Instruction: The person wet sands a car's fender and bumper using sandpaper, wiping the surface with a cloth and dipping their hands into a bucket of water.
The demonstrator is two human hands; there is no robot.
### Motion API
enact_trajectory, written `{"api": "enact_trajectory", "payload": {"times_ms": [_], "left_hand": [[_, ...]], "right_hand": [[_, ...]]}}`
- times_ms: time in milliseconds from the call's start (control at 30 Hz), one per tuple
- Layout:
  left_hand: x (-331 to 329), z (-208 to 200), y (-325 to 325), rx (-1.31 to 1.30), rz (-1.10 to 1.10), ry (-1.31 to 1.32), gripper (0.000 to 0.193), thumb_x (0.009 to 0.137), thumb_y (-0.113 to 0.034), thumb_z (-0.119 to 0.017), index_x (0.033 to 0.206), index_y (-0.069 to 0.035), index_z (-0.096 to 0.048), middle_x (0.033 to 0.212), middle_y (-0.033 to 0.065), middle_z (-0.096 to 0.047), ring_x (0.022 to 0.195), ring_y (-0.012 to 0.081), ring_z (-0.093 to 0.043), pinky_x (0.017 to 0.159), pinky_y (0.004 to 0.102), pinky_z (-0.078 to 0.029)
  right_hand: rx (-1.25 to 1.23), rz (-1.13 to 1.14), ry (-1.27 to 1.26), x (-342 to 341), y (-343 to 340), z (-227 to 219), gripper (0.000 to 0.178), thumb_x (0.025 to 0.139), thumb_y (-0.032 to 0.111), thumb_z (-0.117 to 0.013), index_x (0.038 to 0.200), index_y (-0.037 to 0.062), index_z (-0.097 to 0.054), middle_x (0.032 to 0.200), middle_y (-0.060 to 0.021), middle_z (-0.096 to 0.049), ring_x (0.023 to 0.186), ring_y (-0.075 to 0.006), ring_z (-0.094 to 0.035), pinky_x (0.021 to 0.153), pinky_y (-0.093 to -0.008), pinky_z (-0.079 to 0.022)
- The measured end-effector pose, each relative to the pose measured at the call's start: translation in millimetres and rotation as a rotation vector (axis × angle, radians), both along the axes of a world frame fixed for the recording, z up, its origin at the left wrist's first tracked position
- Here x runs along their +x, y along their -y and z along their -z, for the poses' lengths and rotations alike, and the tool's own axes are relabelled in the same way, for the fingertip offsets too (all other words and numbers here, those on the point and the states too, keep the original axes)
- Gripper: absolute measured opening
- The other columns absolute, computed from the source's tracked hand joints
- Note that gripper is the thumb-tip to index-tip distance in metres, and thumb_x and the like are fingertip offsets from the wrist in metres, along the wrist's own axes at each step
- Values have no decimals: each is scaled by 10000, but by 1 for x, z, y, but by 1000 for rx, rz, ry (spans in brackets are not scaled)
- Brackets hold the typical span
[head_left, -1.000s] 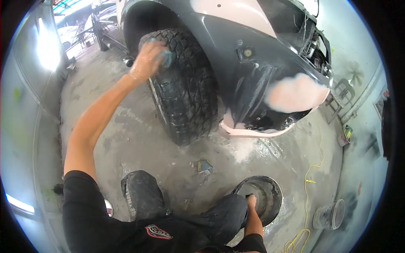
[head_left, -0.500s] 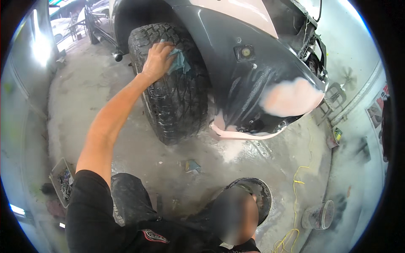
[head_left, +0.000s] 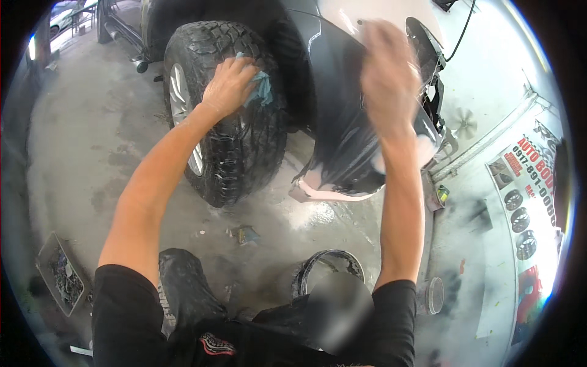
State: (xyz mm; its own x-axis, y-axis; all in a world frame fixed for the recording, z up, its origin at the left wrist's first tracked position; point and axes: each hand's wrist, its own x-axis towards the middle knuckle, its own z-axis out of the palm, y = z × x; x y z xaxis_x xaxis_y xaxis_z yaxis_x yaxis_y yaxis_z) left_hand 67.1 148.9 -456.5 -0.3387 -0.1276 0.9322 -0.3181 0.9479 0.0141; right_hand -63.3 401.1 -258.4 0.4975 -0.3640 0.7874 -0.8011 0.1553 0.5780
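My left hand [head_left: 227,87] rests on the tread of a black off-road tire [head_left: 235,153], its fingers closed on a crumpled blue-green cloth [head_left: 263,92]. Raised at the upper right, my right hand [head_left: 389,79] is smeared by motion in front of a dark grey car fender [head_left: 339,104]. Whether it holds anything does not show. Whitish wet streaks and pale pink patches mark the panel. A wide dark bucket [head_left: 299,282] stands on the floor close to my body, partly covered by a blurred spot.
At the left is a crate [head_left: 46,272] of small dark bits. A small packet [head_left: 246,235] lies on the wet concrete floor. To the right are a pale bucket [head_left: 435,296], a fan [head_left: 463,124] and a wall banner [head_left: 520,189]. The car's front end is exposed.
My right hand has come up from the bucket to the fender. The left hand stays on the tire with the cloth. The whole view has shifted somewhat.
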Motion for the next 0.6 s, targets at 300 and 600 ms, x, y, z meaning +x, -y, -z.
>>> {"api": "enact_trajectory", "payload": {"times_ms": [300,600], "left_hand": [[6,4,-2,50,11,5,354,861,-148,-763,1200,-115,-662,1332,79,-593,1221,318,-556,1020,459,-462],[5,5,-2,31,0,15,322,902,-216,-753,1201,-133,-668,1309,75,-604,1220,314,-555,1020,464,-451]], "right_hand": [[221,-54,-154,7,59,18,381,887,34,-618,1257,-57,-632,1300,-162,-613,1297,-334,-571,1090,-457,-490],[313,64,-237,7,59,16,459,884,51,-631,1323,-79,-598,1397,-199,-570,1353,-367,-537,1143,-447,-449]]}}
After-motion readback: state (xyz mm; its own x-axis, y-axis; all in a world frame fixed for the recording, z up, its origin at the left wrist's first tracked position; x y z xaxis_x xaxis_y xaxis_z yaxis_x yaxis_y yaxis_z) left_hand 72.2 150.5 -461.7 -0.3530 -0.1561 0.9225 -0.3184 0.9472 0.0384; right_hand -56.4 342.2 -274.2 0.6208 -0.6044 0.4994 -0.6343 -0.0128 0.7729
